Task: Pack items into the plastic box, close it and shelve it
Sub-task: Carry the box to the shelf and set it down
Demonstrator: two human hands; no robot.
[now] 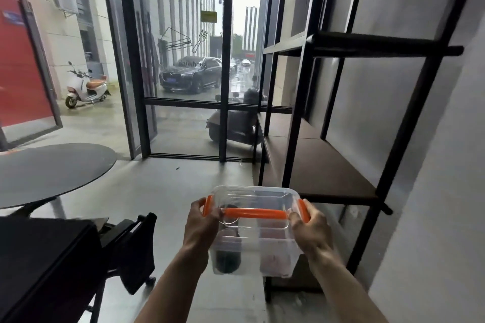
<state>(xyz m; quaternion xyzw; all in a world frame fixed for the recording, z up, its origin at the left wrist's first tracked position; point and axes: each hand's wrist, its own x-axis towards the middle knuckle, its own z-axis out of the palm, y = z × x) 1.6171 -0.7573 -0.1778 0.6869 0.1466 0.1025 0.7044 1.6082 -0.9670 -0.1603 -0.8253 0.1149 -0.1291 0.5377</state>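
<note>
I carry a clear plastic box [256,244] with its lid on, an orange handle [256,213] across the top and orange clips at both ends. My left hand [203,223] grips its left end and my right hand [308,231] grips its right end. Through the walls I see a dark round item at the left and a reddish item at the right. The box hangs in the air above the floor, just left of a black metal shelf unit [328,165] with brown boards.
A round dark table [49,170] stands at the left, with a black table and a folding chair [131,244] near the lower left. Ahead are glass doors [183,86] with a street, scooters and cars outside. A grey wall runs along the right.
</note>
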